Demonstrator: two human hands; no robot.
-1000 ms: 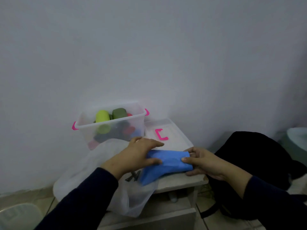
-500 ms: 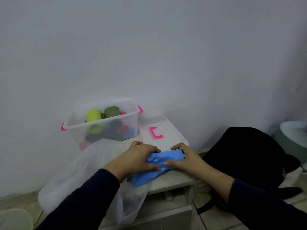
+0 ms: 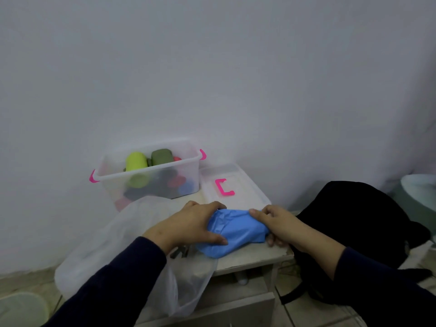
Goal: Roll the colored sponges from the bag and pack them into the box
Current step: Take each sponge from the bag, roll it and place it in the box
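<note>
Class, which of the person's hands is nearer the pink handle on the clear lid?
Left. The left hand lies just below-left of the pink handle; the right hand sits farther, below-right.

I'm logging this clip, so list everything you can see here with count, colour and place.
box: one, clear with pink latches, back of the table, rolled sponges inside
lid: one, clear with pink handle, right of the box
blue sponge: one, on the table between the hands
plastic bag: one, translucent white, draped over the table's left edge
table: one, pale
backpack: one, black, on the floor at right
left hand: grips the sponge's left end
right hand: grips its right end
</note>
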